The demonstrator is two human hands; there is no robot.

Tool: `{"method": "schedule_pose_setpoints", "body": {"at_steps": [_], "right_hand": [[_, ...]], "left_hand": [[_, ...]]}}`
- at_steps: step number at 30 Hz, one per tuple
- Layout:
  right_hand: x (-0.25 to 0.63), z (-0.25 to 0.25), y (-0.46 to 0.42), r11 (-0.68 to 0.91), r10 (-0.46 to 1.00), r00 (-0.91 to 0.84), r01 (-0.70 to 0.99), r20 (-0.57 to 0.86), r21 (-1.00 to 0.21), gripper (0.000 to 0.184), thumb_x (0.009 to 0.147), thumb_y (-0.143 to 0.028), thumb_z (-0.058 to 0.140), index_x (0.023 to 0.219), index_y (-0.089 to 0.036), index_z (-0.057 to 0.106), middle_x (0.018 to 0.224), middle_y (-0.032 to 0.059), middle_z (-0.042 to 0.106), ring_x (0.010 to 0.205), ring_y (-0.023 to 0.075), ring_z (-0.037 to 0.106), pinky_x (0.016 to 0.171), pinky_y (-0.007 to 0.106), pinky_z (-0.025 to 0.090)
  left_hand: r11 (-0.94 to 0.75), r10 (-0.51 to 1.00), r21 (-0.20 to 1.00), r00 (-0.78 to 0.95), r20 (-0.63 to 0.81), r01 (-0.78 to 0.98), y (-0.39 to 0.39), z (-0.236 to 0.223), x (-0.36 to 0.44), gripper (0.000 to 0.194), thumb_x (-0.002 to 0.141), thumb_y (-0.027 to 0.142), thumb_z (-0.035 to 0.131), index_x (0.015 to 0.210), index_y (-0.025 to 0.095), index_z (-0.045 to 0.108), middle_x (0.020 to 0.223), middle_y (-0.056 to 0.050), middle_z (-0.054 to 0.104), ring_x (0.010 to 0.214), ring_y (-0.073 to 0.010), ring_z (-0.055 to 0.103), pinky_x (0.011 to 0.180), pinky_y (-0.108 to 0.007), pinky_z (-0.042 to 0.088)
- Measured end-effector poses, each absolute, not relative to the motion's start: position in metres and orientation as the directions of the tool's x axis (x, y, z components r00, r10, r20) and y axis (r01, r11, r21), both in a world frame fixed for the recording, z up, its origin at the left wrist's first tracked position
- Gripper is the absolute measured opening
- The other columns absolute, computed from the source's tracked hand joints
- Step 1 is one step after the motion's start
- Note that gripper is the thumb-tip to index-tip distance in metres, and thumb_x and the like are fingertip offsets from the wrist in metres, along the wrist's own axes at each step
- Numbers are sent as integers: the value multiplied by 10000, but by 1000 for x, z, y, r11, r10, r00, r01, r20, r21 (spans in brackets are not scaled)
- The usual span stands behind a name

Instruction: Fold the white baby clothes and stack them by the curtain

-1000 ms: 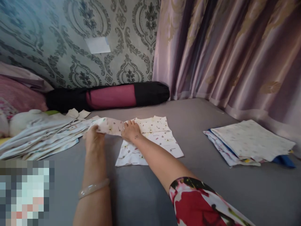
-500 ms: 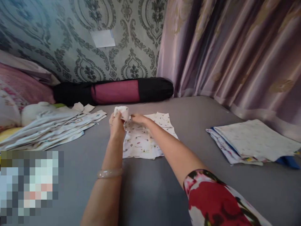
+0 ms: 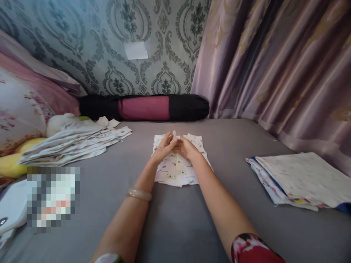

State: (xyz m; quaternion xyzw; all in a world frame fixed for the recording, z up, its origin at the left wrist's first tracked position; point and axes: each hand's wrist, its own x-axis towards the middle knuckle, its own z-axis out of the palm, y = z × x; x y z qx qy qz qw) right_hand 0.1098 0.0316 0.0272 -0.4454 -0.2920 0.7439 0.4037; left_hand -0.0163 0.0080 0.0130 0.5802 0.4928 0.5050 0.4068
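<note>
A white cloth garment (image 3: 167, 171) with small coloured prints lies flat on the grey bed sheet, straight ahead of me. My left hand (image 3: 164, 147) is over its far half, fingers curled, with a small pale bit that looks like cloth showing at the fingertips. Close beside it, my right hand (image 3: 188, 149) has its thumb raised and its fingers stretched toward the left hand. Where the two hands meet, the fingers partly hide each other and the fabric below. A pale bangle (image 3: 139, 194) circles my left wrist.
Light garments (image 3: 74, 142) lie in a loose pile at the left, by a yellow cushion (image 3: 30, 146) and floral bedding (image 3: 19, 98). A folded cloth stack (image 3: 304, 179) sits at the right. A black and maroon long bag (image 3: 144, 107) lies along the wall; curtains (image 3: 246, 65) hang right.
The small white wad that stood up in my left hand is lower and mostly hidden. Both hands have come together over the garment. The view has swung slightly left.
</note>
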Motion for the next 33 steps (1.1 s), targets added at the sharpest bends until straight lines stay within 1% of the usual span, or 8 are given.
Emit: {"method": "schedule_pose_setpoints", "body": {"at_steps": [3, 6, 10, 16, 20, 24, 28, 33], "right_hand": [[108, 28, 35, -475, 877, -266, -355, -400, -806, 357, 1022, -393, 307, 978, -165, 578, 830, 73, 699, 774, 170, 680, 725, 332, 594], [106, 26, 35, -440, 897, -198, -314, -395, -841, 168, 966, -279, 478, 935, -154, 586, 790, 53, 689, 744, 155, 670, 715, 302, 598], [102, 22, 34, -353, 935, -45, -217, -352, -910, 68, 904, -169, 536, 890, -137, 594, 745, 40, 673, 686, 143, 657, 676, 281, 598], [112, 8, 43, -204, 978, 87, 184, -191, -962, 162, 855, -175, 491, 832, -155, 651, 715, 29, 671, 619, 152, 660, 615, 250, 558], [128, 7, 47, -164, 986, 106, 490, -128, -856, 215, 816, -216, 493, 923, -174, 675, 734, 43, 694, 666, 185, 680, 661, 263, 540], [140, 19, 40, -122, 992, 115, 728, -56, -675, 286, 809, -241, 508, 1045, -173, 653, 973, 114, 707, 917, 242, 676, 803, 313, 512], [145, 31, 29, -111, 994, 98, 839, -54, -533, 309, 854, -270, 488, 1110, -168, 627, 1147, 163, 660, 1086, 290, 617, 876, 367, 476], [146, 36, 22, -111, 994, 97, 885, -53, -452, 300, 890, -271, 488, 1141, -166, 615, 1168, 167, 650, 1119, 293, 597, 902, 374, 452]], "left_hand": [[-158, 986, 971, -17, 163, 181, 9, 15, -24, 552, 896, 570, 473, 1312, 208, 514, 1375, -132, 548, 1281, -246, 496, 1050, -387, 395], [-172, 957, 962, -198, 214, 211, 16, 17, -45, 473, 951, 479, 372, 1272, 169, 528, 1275, -137, 623, 1213, -236, 557, 1036, -405, 416], [-92, 895, 939, -386, 223, 330, 22, 12, -73, 400, 889, 270, 443, 1255, 138, 533, 1138, -142, 686, 1134, -225, 606, 1031, -397, 424], [-52, 955, 860, -227, 191, 508, 27, -13, -77, 495, 856, 186, 422, 1347, 158, 478, 1292, -153, 611, 1207, -242, 564, 1053, -433, 413], [-95, 971, 721, -97, 220, 686, 27, -26, -70, 524, 869, 199, 439, 1393, 178, 448, 1401, -140, 530, 1330, -271, 450, 1129, -475, 306], [-141, 976, 587, 12, 218, 797, 25, -29, -69, 546, 890, 172, 383, 1435, 138, 383, 1459, -166, 460, 1374, -278, 392, 1161, -512, 218], [-199, 970, 547, 82, 230, 813, 23, -29, -70, 554, 894, 165, 356, 1447, 129, 356, 1493, -174, 410, 1388, -267, 370, 1150, -481, 269], [-198, 968, 498, 90, 233, 844, 23, -29, -69, 510, 918, 192, 322, 1417, 110, 386, 1489, -185, 409, 1399, -259, 349, 1152, -466, 269]]}}
